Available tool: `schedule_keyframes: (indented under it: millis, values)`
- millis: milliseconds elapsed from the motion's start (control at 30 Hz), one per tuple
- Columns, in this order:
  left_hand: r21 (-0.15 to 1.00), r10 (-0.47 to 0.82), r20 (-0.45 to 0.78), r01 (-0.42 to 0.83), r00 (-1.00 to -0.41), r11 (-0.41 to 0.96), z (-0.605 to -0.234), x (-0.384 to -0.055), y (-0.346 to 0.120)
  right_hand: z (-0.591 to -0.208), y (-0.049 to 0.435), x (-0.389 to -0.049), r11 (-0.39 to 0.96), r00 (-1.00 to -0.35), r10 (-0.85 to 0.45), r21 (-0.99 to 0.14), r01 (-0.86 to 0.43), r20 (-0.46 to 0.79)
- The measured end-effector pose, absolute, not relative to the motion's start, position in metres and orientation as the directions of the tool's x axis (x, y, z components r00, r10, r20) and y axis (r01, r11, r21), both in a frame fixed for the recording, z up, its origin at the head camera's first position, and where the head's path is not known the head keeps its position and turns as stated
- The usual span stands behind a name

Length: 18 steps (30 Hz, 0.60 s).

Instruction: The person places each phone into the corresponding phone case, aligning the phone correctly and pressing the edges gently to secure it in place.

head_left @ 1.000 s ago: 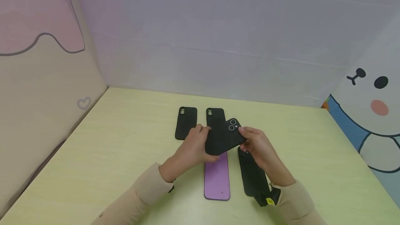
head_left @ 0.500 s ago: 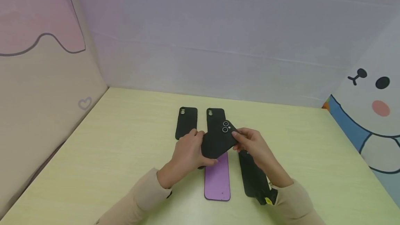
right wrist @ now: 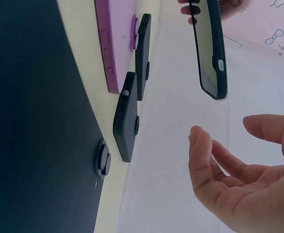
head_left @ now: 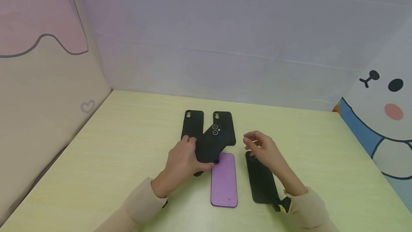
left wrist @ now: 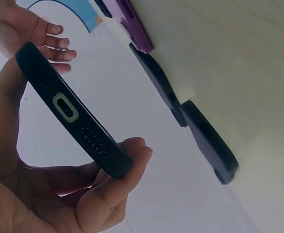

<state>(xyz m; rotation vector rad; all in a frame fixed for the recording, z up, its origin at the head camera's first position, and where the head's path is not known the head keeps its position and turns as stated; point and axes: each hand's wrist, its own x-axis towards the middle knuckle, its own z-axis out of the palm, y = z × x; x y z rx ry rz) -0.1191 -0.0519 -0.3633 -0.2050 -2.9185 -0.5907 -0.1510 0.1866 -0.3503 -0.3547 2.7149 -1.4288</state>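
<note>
My left hand (head_left: 180, 161) grips a smartphone in a black case (head_left: 210, 144) by its lower end, raised above the table with the camera side up. The left wrist view shows the case's bottom edge (left wrist: 67, 108) with its port, thumb and fingers at opposite sides. My right hand (head_left: 262, 149) holds nothing; its fingers are loosely bent, apart from the cased phone. In the right wrist view, a gap separates the right fingertips (right wrist: 196, 133) from the phone's corner (right wrist: 214, 90). A purple phone (head_left: 224, 185) lies below the held one, its upper part partly covered in the head view.
Two black phone cases or cased phones lie farther back, the left one (head_left: 194, 122) and the right one (head_left: 227, 122). Another black phone (head_left: 261, 182) lies under the right forearm. The pale yellow table (head_left: 135, 128) meets a light cloth wall (head_left: 225, 71) at the back.
The right hand has let go of the cased phone's camera end. The left hand has carried the phone leftward and a little nearer, uncovering more of the purple phone and the right back case.
</note>
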Motion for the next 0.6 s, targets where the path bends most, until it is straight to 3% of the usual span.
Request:
schedule_keyframes:
  millis: [233, 600]
  values:
    - [0.37, 0.049, 0.139, 0.098, -0.989, 0.924, -0.37, -0.114, -0.063, -0.354, 0.198, -0.151, 0.689, -0.969, -0.221, -0.685, -0.237, 0.112]
    - [0.304, 0.035, 0.135, 0.075, -0.99, 0.95, -0.377, -0.101, -0.07, -0.363, 0.208, -0.145, 0.798, -0.963, -0.259, -0.545, -0.257, 0.074]
